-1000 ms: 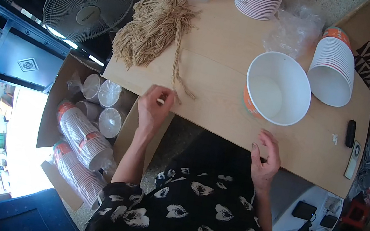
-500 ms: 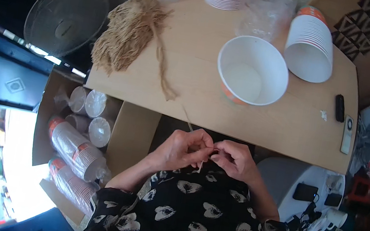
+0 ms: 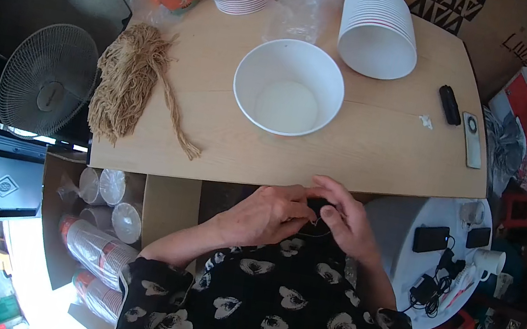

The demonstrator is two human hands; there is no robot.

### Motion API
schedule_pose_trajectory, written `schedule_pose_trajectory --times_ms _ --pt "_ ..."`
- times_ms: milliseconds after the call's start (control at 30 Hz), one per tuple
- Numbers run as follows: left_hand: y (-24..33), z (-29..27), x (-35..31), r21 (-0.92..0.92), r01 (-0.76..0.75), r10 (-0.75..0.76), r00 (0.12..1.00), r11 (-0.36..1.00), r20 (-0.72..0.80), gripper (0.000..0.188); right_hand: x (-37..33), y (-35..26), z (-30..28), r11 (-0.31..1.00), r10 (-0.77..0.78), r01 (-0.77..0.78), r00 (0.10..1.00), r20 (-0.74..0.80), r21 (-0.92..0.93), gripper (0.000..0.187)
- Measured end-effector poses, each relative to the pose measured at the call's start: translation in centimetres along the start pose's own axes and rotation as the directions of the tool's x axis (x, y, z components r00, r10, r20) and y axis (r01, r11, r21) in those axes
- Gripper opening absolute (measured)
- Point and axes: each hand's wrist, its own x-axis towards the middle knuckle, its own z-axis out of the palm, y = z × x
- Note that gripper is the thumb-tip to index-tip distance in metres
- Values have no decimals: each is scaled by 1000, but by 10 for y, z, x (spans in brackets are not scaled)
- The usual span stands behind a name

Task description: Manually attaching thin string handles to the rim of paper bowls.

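Lower centre: the left hand (image 3: 269, 214) had fingers curled closed, contents indistinguishable; the right hand (image 3: 349, 224) had thumb and fingers parted, grip unclear. White tub (image 3: 288, 102): upper centre.

Head fisheye faces down, tabletop (image 3: 371, 144) near.

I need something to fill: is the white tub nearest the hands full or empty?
Empty: the white tub shows bare inner walls and its pale round bottom through the open mouth.

The cords (image 3: 129, 83) are tan, the clothing (image 3: 260, 291) black with pale hearts.
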Motion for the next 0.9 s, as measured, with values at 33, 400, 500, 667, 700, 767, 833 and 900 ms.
schedule_pose_trajectory --times_ms 33,400,500,667,700,767,833,900 --pt "3 3 5 2 -18 18 998 1000 -56 21 2 4 5 1000 26 -26 999 27 7 41" --pt "-5 -20 11 -204 237 -270 950 950 -154 18 13 11 13 998 25 -32 988 -150 -45 11" --pt "-6 -25 9 -224 200 -244 951 954 -190 18 18 10 12 990 -111 97 984 -142 -101 5" --pt "4 -66 15 479 137 67 921 867 -384 28 31 10 23 958 -273 219 893 -359 -183 7" --pt "10 -78 21 669 172 113 926 723 -361 31 36 12 26 935 -342 260 844 -414 -243 8" --pt "-12 -78 28 655 181 116 916 734 -383 35 46 11 31 930 -346 248 836 -427 -269 10" --pt "-34 -77 25 653 111 131 942 750 -310 32 58 20 39 909 -413 337 800 -435 -244 10" --pt "-36 -70 27 652 94 158 935 753 -318 29 60 26 42 915 -398 311 795 -457 -256 11"
